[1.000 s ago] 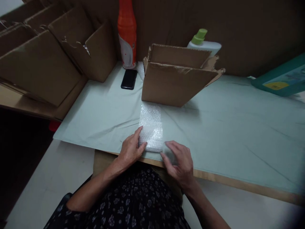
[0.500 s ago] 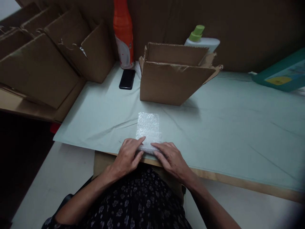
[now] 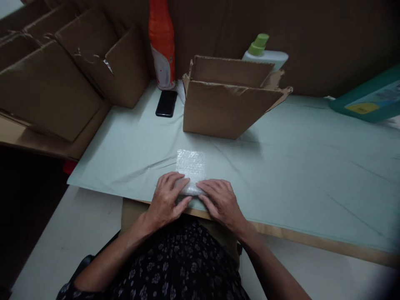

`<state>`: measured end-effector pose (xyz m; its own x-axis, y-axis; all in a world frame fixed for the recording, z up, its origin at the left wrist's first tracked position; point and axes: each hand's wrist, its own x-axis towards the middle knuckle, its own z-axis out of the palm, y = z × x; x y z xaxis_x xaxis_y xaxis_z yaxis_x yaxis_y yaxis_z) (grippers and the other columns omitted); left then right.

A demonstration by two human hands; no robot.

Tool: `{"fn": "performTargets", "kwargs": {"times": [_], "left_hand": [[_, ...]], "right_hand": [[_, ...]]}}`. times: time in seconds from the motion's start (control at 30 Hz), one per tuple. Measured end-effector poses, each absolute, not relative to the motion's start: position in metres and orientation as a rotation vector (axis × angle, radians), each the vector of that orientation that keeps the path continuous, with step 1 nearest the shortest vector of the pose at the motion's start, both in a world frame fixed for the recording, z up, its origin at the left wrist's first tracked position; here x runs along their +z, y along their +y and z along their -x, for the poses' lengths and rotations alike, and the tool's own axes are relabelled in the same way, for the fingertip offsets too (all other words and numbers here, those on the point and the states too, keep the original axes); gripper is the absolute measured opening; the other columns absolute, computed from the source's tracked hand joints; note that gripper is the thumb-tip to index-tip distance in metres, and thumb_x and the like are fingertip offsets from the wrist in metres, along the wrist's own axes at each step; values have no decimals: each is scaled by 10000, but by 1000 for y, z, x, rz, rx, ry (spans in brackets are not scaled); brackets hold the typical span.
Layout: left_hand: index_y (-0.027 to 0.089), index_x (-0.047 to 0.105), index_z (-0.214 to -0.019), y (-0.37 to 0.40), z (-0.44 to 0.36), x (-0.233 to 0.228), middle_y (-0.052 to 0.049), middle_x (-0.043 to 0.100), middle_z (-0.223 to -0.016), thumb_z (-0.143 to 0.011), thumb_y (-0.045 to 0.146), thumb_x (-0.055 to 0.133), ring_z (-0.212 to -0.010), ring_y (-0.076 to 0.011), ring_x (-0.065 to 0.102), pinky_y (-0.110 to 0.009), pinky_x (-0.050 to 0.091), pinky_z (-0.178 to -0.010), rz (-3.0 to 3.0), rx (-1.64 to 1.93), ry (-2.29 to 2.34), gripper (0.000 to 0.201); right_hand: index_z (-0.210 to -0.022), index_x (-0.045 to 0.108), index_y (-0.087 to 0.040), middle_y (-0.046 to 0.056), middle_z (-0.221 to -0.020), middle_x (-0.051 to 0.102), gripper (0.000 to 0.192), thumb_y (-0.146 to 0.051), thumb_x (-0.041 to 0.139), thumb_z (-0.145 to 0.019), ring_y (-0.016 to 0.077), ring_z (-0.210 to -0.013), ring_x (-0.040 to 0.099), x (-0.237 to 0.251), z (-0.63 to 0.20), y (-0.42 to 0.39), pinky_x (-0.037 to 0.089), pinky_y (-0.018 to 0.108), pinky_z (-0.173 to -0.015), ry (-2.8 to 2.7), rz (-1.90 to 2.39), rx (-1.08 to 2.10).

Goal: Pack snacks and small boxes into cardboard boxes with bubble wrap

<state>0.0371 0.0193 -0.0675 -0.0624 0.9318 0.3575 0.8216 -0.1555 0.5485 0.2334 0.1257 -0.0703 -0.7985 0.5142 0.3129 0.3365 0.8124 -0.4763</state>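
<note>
A small sheet of bubble wrap (image 3: 191,163) lies on the pale green cloth near the table's front edge. Its near end is rolled or folded over into a thick bundle; whether anything is inside, I cannot tell. My left hand (image 3: 167,196) grips the bundle's left end, fingers on top and thumb at the near side. At the right end, my right hand (image 3: 220,202) does likewise, its fingertips pressed on the wrap and the thumb close below. The flat part of the sheet stretches away from me beyond both hands.
Beyond the wrap stands an open cardboard box (image 3: 215,108), with a green-capped white bottle (image 3: 259,52) behind it. A black phone (image 3: 166,103) lies beside an orange bottle (image 3: 162,46). More cardboard boxes (image 3: 50,87) stand left; a teal container (image 3: 368,100) is at far right.
Both hands have rolled the near end of the bubble wrap a little farther from me. Less of the sheet lies flat now, and the fingers reach further over the roll.
</note>
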Motion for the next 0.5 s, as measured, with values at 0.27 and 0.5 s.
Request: {"fn": "performTargets", "kwargs": {"times": [0.27,0.5], "left_hand": [[182,610,-1289,37,-23,-72,-97,705,-1087,-979,297,561,-1016,-264,602,-460,496,-916,-1862,968,1923,335],[142,591,-1309,58,-19,-73,-139,643,-1189,-955,371,592,-1089,-282,604,-485,506,-968,-1591,1179,2119,421]], "right_hand": [[-1378,581,-235,131,-1330,649,387,-365,533,-1017,307,-1169,597,-65,-230,124,468,483,-955,-2499,751,488],[-1374,581,-192,151,-1339,646,423,-197,597,-951,326,-1180,577,-75,-209,138,450,478,-941,-2680,766,320]]}}
